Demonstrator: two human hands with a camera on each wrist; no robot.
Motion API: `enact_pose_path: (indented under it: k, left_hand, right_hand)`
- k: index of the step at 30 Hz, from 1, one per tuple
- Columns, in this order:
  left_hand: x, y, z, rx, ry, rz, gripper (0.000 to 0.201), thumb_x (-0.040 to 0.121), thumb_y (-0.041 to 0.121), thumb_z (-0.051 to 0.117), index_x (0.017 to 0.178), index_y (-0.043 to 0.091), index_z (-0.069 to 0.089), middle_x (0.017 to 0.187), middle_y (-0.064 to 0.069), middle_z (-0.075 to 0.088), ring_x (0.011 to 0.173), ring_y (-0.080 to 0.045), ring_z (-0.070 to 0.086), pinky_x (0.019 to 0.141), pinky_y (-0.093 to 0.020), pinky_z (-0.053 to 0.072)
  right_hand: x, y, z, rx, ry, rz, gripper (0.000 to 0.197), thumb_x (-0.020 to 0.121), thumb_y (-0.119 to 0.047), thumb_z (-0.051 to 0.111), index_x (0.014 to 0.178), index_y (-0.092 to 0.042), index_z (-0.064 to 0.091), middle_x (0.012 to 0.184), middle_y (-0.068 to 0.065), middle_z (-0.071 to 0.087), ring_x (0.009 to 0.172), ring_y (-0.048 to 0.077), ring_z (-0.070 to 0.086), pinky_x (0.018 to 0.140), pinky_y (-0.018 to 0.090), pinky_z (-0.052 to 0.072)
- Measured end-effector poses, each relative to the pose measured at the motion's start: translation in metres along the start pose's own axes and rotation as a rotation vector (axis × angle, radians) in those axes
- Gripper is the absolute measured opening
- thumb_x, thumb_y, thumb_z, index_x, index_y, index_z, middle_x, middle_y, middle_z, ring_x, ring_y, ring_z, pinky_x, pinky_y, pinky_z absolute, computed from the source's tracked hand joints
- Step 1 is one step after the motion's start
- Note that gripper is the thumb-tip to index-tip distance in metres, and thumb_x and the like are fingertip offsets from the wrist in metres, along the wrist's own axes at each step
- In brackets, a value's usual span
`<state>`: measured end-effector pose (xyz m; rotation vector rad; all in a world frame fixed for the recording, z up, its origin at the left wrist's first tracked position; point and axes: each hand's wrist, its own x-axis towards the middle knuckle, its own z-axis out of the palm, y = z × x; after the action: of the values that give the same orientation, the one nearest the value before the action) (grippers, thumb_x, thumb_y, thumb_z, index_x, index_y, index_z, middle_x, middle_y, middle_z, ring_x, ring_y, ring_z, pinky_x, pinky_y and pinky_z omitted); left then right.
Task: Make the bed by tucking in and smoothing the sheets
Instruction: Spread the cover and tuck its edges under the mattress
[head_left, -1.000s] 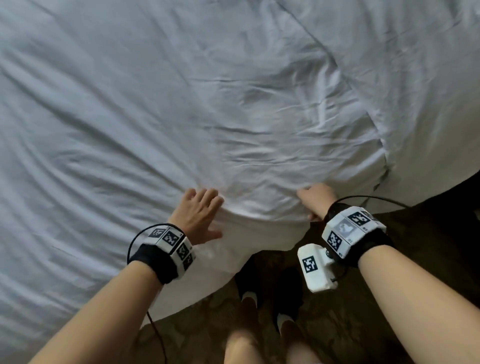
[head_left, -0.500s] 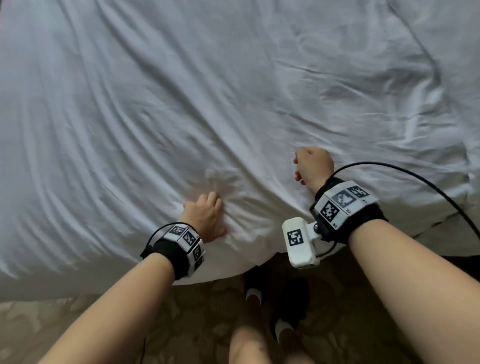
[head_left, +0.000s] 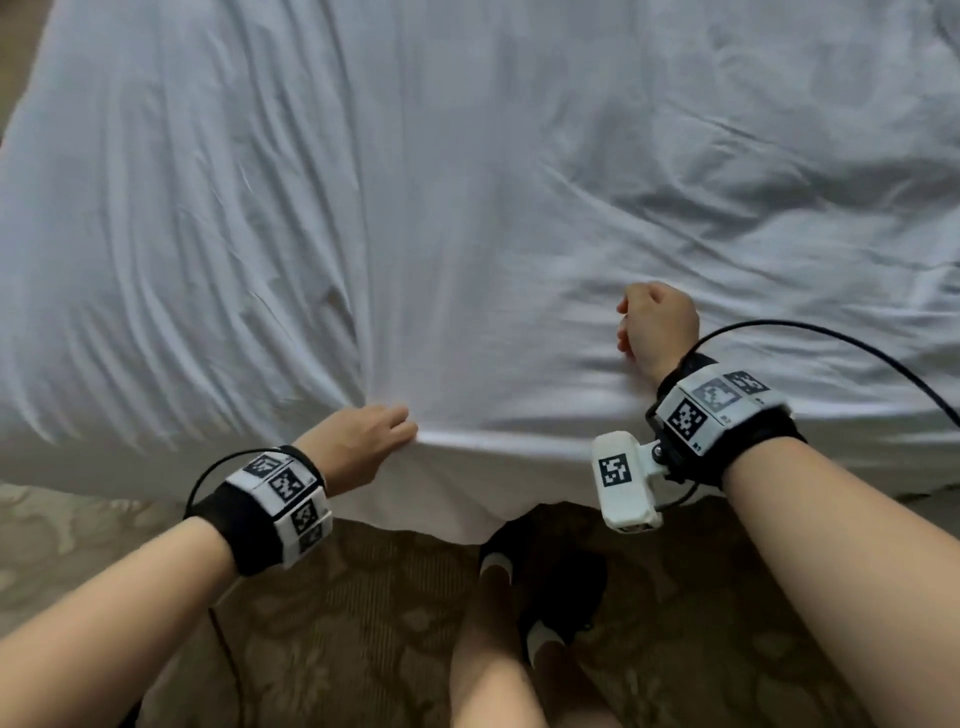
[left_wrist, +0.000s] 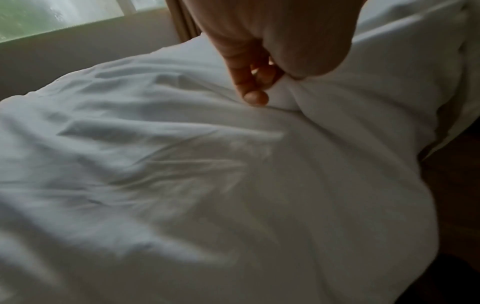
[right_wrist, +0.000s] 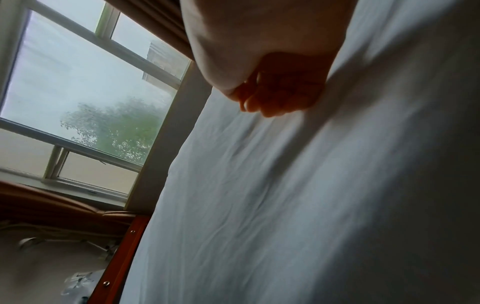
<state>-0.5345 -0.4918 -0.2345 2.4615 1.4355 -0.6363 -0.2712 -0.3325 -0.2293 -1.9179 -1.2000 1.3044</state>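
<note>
A white sheet covers the bed, creased in long ridges on the left and rumpled at the right. My left hand is at the near edge of the bed, where folds fan out from it. In the left wrist view its thumb and fingers pinch a bunch of the sheet. My right hand is curled into a fist over the sheet, farther in than the left. In the right wrist view its fingers are curled to the palm with no cloth seen in them.
Patterned brown carpet lies below the hanging sheet edge. My legs and dark shoes stand close to the bed. A black cable arcs from the right wrist. A window and an orange wooden frame lie beyond the far side.
My left hand went from lying flat on the sheet to pinching a fold at the edge. My right hand left the sheet's edge and moved inward as a fist.
</note>
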Motion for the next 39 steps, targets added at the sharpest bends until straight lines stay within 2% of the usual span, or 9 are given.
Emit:
enact_pose_path:
  k: [4,7,9,12,14,20,29,34,39]
  left_hand:
    - [0.02,0.007,0.009,-0.106,-0.041,-0.094,0.027,0.057,0.0,0.071,0.077,0.015,0.059,0.075,-0.004,0.057,0.055,-0.024,0.06,0.04,-0.025,0.039]
    - [0.01,-0.001,0.009,-0.146,0.115,-0.235,0.017,0.074,0.026,0.053,0.09,0.022,0.056,0.089,-0.003,0.06,0.07,-0.024,0.063,0.058,-0.029,0.048]
    - [-0.006,-0.008,0.01,-0.307,0.178,-0.627,0.03,0.084,0.031,0.043,0.112,0.021,0.047,0.117,-0.01,0.05,0.1,-0.03,0.057,0.08,-0.039,0.049]
    - [-0.016,-0.015,0.011,-0.764,0.042,-1.364,0.067,0.09,0.041,0.054,0.138,0.002,0.028,0.142,-0.021,0.027,0.129,-0.038,0.035,0.102,-0.045,0.034]
    - [-0.009,-0.022,0.013,-1.014,0.021,-1.58,0.08,0.088,0.045,0.058,0.14,-0.006,0.025,0.145,-0.026,0.028,0.132,-0.039,0.034,0.105,-0.044,0.03]
    - [0.007,-0.043,0.02,-0.848,-0.112,-1.32,0.037,0.098,0.022,0.04,0.119,-0.004,0.056,0.124,-0.026,0.055,0.116,-0.038,0.053,0.092,-0.038,0.042]
    - [-0.1,-0.069,0.048,-0.995,0.24,-1.244,0.024,0.096,0.014,0.047,0.087,-0.002,0.062,0.098,-0.026,0.062,0.097,-0.035,0.056,0.072,-0.028,0.03]
    - [-0.098,-0.099,0.076,-1.139,0.036,-1.056,0.033,0.095,0.035,0.048,0.066,0.019,0.051,0.079,-0.007,0.059,0.087,-0.029,0.059,0.078,-0.034,0.045]
    - [-0.132,-0.161,0.089,-1.241,0.331,-1.304,0.032,0.091,0.044,0.049,0.088,0.014,0.057,0.1,-0.012,0.064,0.096,-0.029,0.06,0.086,-0.038,0.05]
  right_hand:
    - [0.003,-0.001,-0.006,-0.004,-0.022,0.029,0.025,0.093,-0.013,0.037,0.072,-0.011,0.05,0.056,0.005,0.046,0.045,0.015,0.043,0.031,0.013,0.032]
    - [0.008,-0.007,-0.011,-0.004,-0.038,0.035,0.018,0.095,-0.014,0.036,0.088,-0.007,0.052,0.057,0.005,0.047,0.043,0.012,0.045,0.031,0.013,0.033]
    - [0.01,-0.011,-0.009,-0.002,-0.048,0.038,0.018,0.095,-0.014,0.036,0.091,-0.007,0.052,0.058,0.005,0.047,0.044,0.013,0.046,0.031,0.012,0.033]
    - [0.009,-0.018,0.003,0.006,-0.058,0.049,0.017,0.095,-0.013,0.036,0.091,-0.006,0.051,0.059,0.006,0.047,0.048,0.016,0.044,0.03,0.011,0.032]
    - [0.008,-0.023,0.018,0.023,-0.061,0.046,0.016,0.095,-0.012,0.036,0.09,-0.007,0.051,0.06,0.005,0.047,0.048,0.015,0.044,0.03,0.011,0.033]
    - [-0.018,-0.039,0.077,0.015,-0.148,-0.042,0.019,0.091,-0.012,0.039,0.075,-0.015,0.048,0.061,0.003,0.049,0.045,0.012,0.047,0.034,0.015,0.035]
    - [-0.048,-0.06,0.148,-0.018,-0.131,-0.141,0.013,0.092,-0.011,0.04,0.085,-0.013,0.051,0.059,0.001,0.049,0.051,0.015,0.048,0.051,0.029,0.043]
    - [-0.072,-0.07,0.218,-0.126,-0.139,-0.125,0.018,0.087,-0.018,0.042,0.072,-0.025,0.049,0.06,0.0,0.053,0.067,0.028,0.057,0.074,0.045,0.052]
    - [-0.104,-0.099,0.305,-0.248,-0.259,-0.208,0.011,0.084,-0.027,0.043,0.082,-0.021,0.052,0.079,0.008,0.059,0.089,0.036,0.061,0.084,0.047,0.05]
